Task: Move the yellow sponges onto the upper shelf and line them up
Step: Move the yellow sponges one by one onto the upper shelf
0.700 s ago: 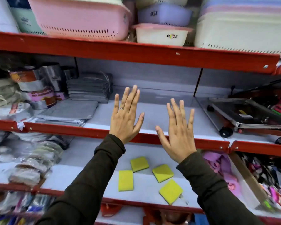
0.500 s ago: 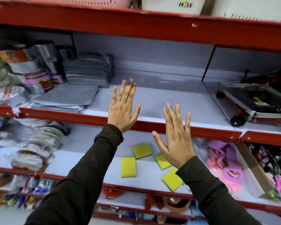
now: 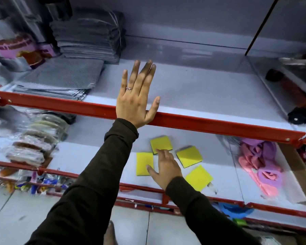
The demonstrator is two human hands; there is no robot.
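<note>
- Shop shelving with red metal front rails and pale grey boards filling the frame, grey tiled floor [image 3: 16, 214] at lower left.
- Upper shelf [image 3: 193, 89] mostly bare across the centre; stack of folded grey cloths [image 3: 88, 34] at upper left against the back wall, flat grey woven mats [image 3: 60, 76] in front of that stack by the rail.
- Pink-labelled packets [image 3: 16, 48] at far left, blurred; dark wheeled item at far right, blurred too.
- Lower shelf [image 3: 88, 152] in the middle of the frame: four flat square yellow sponges with dark undersides lying loose, apart and at differing angles.
- Top sponge [image 3: 162, 143] at centre, left sponge [image 3: 144, 162] below and left of it, right sponge [image 3: 190, 155] tilted, bottom sponge [image 3: 199, 177] nearest the front rail.
- Clear-wrapped packs [image 3: 34, 144] at left of the lower shelf, pink and purple fabric pieces [image 3: 261, 160] at right.
- Left hand [image 3: 136, 101] raised flat, fingers spread, ring on one finger, heel of the palm over the upper red rail [image 3: 219, 126], holding nothing.
- Right hand [image 3: 164, 167] low among the sponges, fingers loosely spread and reaching onto the near edge of the top sponge, thumb over the left sponge; nothing gripped.
- Dark long sleeves on both arms.
</note>
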